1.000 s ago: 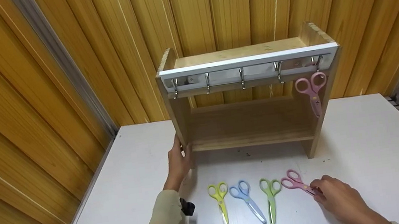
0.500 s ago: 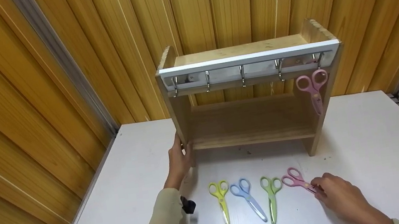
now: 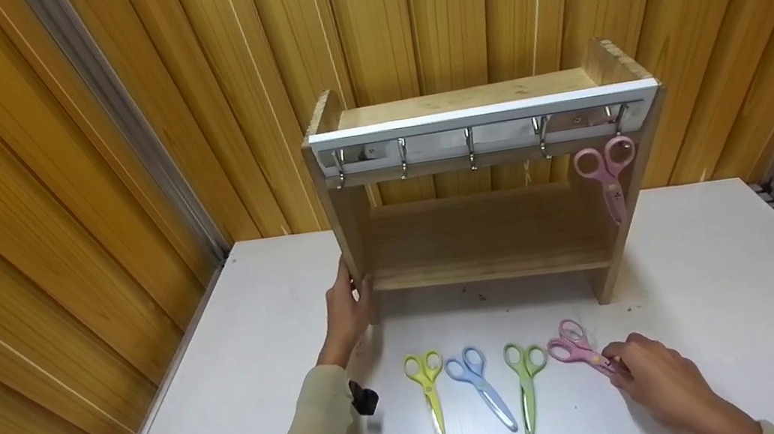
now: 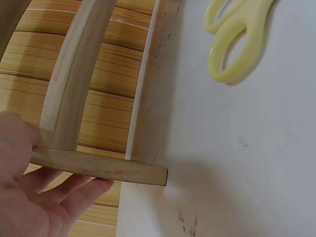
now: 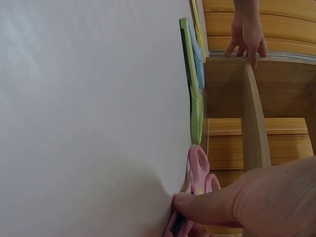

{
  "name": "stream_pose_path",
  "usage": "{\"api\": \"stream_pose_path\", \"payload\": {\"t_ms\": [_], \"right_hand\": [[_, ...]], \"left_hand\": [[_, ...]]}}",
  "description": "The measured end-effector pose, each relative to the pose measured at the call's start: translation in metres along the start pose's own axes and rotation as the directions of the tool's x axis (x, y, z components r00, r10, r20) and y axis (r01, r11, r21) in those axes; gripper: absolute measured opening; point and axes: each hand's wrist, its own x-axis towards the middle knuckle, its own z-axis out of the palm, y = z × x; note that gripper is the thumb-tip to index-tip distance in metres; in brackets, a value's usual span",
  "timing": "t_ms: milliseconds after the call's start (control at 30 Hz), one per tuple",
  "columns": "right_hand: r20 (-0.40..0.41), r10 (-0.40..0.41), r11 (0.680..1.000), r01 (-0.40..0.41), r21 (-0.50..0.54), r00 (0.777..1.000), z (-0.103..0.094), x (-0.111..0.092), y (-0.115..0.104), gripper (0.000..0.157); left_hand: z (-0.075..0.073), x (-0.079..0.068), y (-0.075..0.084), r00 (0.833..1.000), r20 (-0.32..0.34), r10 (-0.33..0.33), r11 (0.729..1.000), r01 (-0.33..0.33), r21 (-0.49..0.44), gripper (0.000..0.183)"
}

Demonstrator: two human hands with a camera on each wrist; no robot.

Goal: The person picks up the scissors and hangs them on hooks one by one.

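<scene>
The right hand (image 3: pixel 656 380) is pinching the blades of the pink scissors (image 3: pixel 578 349) between thumb and fingers, the handles pointing away just beside the green scissors (image 3: pixel 525 379), in front of the wooden rack (image 3: pixel 480 234). The left hand (image 3: pixel 347 313) is gripping the rack's left side panel (image 3: pixel 352 229), thumb and fingers on opposite faces, while a second pink pair (image 3: pixel 609 178) is hanging from the rightmost hook (image 3: pixel 620 117).

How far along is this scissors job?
Early on, apparently. Done: one pink pair hangs from the end hook of the rack. In hand: the right grip pinches a second pink pair while the left grip holds the rack's side. Remaining, it seems: the yellow pair, blue pair and green pair lying loose; four hooks are bare.
</scene>
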Motion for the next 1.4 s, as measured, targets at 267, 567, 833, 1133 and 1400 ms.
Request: {"api": "stream_pose_path", "payload": {"t_ms": [267, 567, 833, 1133, 1400], "right_hand": [[0.022, 0.012, 1.0, -0.012, 0.015, 1.0, -0.001, 0.001, 0.001, 0.017], [0.022, -0.005, 1.0, 0.005, 0.0, 1.0, -0.008, 0.001, -0.001, 0.02], [-0.073, -0.07, 0.998, 0.07, -0.003, 0.995, -0.024, 0.003, -0.008, 0.019], [-0.169, -0.102, 0.995, 0.101, -0.017, 0.98, -0.057, 0.011, -0.024, 0.018], [-0.296, -0.18, 0.984, 0.169, -0.062, 0.938, -0.088, 0.017, -0.034, 0.015]], "left_hand": [[0.0, 0.001, 0.0, 1.0, 0.0, 0.006, 1.0, -0.006, -0.017, 0.062], [0.0, 0.0, -0.001, 1.0, 0.006, -0.002, 1.0, 0.002, -0.019, 0.062], [-0.001, -0.001, 0.001, 0.999, 0.021, -0.037, 0.999, 0.038, -0.028, 0.064], [0.0, 0.001, 0.002, 1.0, 0.009, 0.004, 1.0, -0.004, -0.017, 0.064], [-0.001, 0.001, 0.0, 0.999, 0.018, -0.031, 0.999, 0.031, -0.028, 0.065]]}}
